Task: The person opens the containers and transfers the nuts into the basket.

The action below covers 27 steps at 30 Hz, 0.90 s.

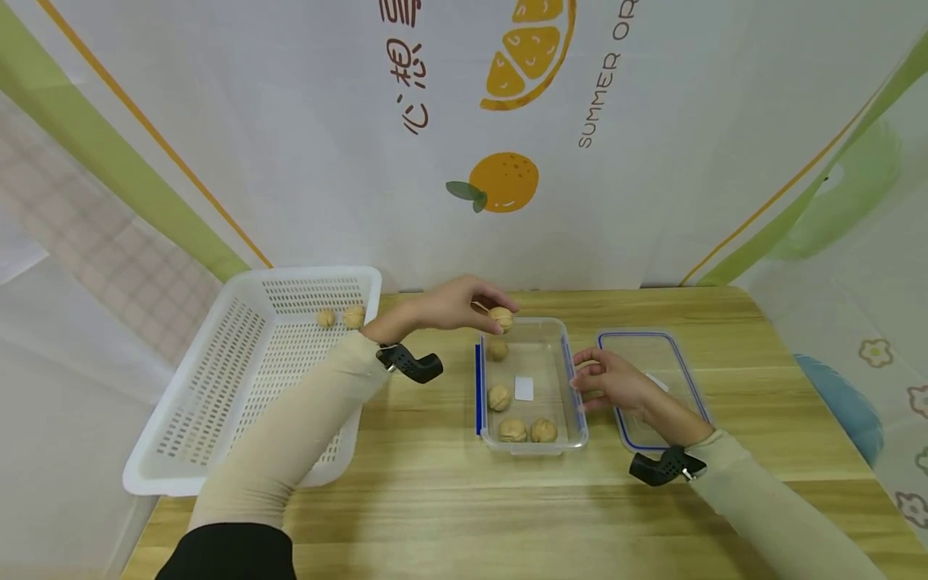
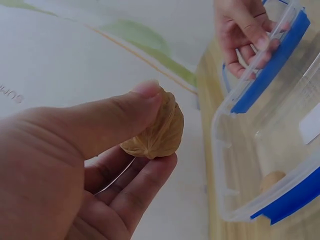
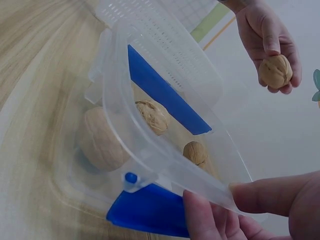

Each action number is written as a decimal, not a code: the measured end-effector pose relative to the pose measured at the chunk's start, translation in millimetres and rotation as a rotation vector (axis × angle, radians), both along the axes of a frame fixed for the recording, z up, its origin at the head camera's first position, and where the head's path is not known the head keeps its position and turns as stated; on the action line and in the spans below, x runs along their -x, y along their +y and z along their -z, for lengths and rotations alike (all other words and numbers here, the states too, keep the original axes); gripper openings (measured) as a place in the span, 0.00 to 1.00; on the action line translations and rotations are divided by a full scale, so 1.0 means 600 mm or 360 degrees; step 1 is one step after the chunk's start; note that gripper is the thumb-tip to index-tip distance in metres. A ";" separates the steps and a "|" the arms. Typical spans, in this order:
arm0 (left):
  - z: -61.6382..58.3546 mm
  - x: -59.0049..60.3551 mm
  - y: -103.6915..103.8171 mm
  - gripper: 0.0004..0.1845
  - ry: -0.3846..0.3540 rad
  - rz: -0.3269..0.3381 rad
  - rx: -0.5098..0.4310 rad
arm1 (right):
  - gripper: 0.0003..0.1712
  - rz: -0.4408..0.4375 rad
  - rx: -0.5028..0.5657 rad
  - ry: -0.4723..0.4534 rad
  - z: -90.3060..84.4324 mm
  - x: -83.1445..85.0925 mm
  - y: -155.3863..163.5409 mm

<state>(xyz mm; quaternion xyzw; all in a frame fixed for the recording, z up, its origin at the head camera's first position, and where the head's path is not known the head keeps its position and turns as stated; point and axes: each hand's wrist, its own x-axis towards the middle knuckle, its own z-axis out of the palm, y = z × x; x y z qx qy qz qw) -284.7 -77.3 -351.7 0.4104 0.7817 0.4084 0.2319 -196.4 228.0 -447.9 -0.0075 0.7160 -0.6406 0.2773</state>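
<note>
A wooden worktop (image 1: 449, 499) carried a white perforated basket (image 1: 217, 419) at its left, a clear container (image 1: 532, 439) mid-table, and its lid (image 1: 685, 366) just beside.

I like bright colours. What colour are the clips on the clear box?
Blue. The clips on the clear box show best in the right wrist view.
</note>
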 end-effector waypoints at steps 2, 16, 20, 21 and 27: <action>-0.003 0.002 -0.008 0.20 0.0014 -0.0027 -0.0025 | 0.25 0.0003 0.0000 -0.0002 0.000 0.000 0.000; -0.025 -0.007 -0.070 0.21 -0.0092 -0.0252 -0.0044 | 0.25 -0.0019 0.0018 0.0007 -0.002 -0.003 0.002; -0.028 -0.009 -0.092 0.20 -0.0062 -0.0286 -0.0028 | 0.26 -0.0016 0.0025 0.0002 -0.001 -0.002 0.001; -0.029 -0.009 -0.098 0.21 -0.0054 -0.0293 -0.0029 | 0.26 -0.0015 0.0030 -0.0002 -0.001 -0.002 0.000; -0.031 -0.012 -0.131 0.21 -0.0106 -0.0396 -0.0046 | 0.26 -0.0002 0.0022 -0.0009 -0.002 -0.003 -0.002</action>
